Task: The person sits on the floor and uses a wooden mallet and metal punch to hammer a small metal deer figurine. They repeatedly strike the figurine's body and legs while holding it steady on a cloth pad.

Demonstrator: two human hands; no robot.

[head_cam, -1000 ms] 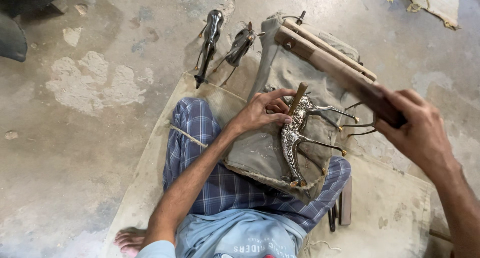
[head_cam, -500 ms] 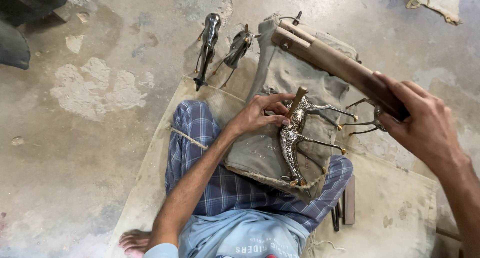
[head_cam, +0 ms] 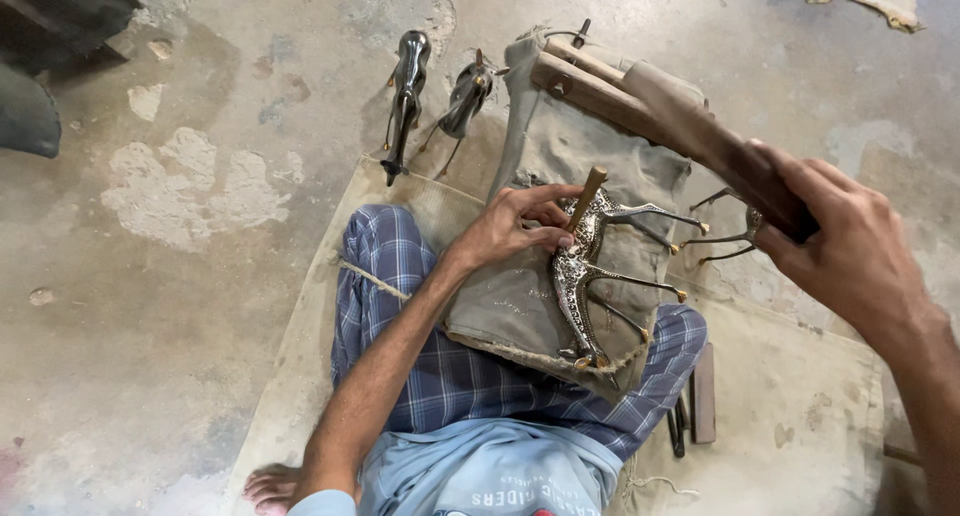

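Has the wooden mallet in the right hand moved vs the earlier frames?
Yes. The wooden mallet in the right hand has swung up and away from the silver metal animal figure on the grey cloth pad.

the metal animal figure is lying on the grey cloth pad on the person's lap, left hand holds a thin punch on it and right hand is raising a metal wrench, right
Not quite. In the head view the right hand raises a wooden mallet, not a metal wrench. The rest holds: the metal animal figure lies on the grey cloth pad on the lap, and the left hand holds a thin punch on it.
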